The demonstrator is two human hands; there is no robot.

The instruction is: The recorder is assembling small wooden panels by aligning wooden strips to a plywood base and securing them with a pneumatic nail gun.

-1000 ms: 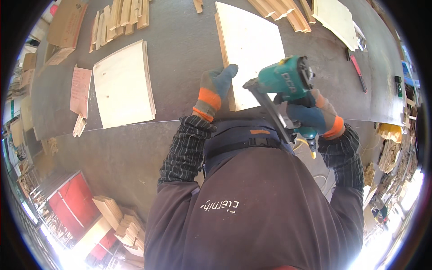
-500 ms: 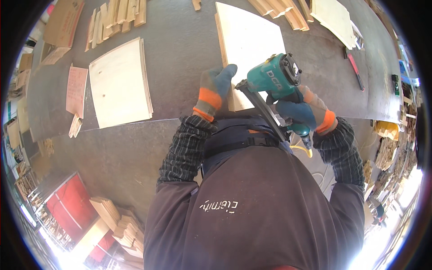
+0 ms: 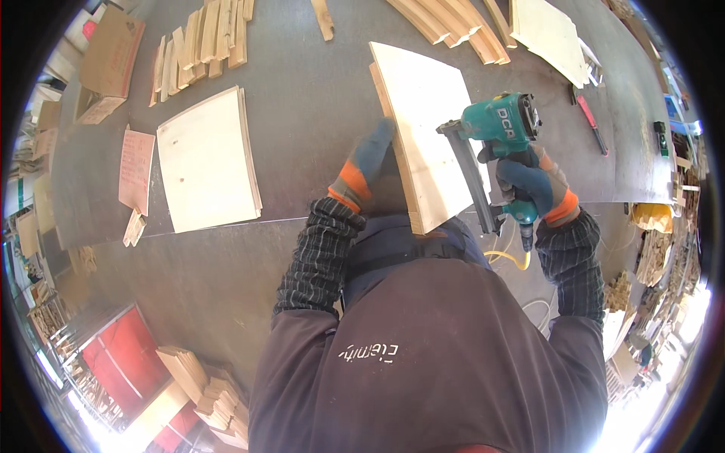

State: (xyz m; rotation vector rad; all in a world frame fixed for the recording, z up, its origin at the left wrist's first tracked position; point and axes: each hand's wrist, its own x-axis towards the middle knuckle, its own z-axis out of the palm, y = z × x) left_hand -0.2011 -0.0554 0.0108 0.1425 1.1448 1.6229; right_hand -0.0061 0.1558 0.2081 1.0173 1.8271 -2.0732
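Observation:
A pale rectangular wooden panel (image 3: 436, 140) with a thick wooden strip along its left side lies at a slant in front of me, its near end close to my waist. My left hand (image 3: 367, 164), in a grey, blue and orange glove, is at that left edge, closed on the panel; part of its fingers is hidden there. In my right hand (image 3: 538, 185), gloved alike, is the handle of a teal nail gun (image 3: 495, 124). The gun's nose and black magazine are over the panel's right part, and a yellow air hose (image 3: 510, 260) runs from its handle.
Stacked pale panels (image 3: 208, 162) and a pink written card (image 3: 137, 170) lie left on the dark table. Wooden strips (image 3: 208, 34) sit at the back, with more strips (image 3: 453, 26) further right. A red-handled tool (image 3: 591, 123) lies right. A cardboard box (image 3: 109, 64) stands far left.
The panel has come nearer to me and slants more. The nail gun has moved right, away from the panel's left edge. My left hand has slid along that edge.

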